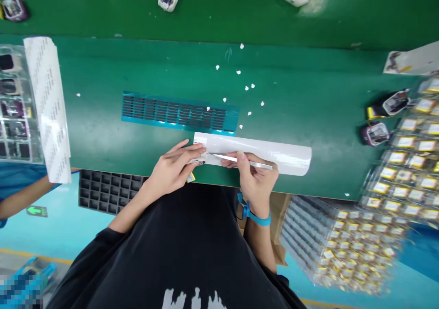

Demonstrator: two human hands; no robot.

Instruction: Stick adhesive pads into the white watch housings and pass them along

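Left hand (171,169) pins the near-left end of the white liner strip (260,152) flat on the green surface (308,98), fingers closed on a small part, while right hand (255,178) grips tweezers (240,160), tip over that held end, steadied for picking.

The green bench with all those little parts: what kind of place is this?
Probably an electronics assembly line. Stacked trays of small yellow-labelled cells, half-built devices along the green bench, and the right hand holding tweezers over a white strip suggest it.
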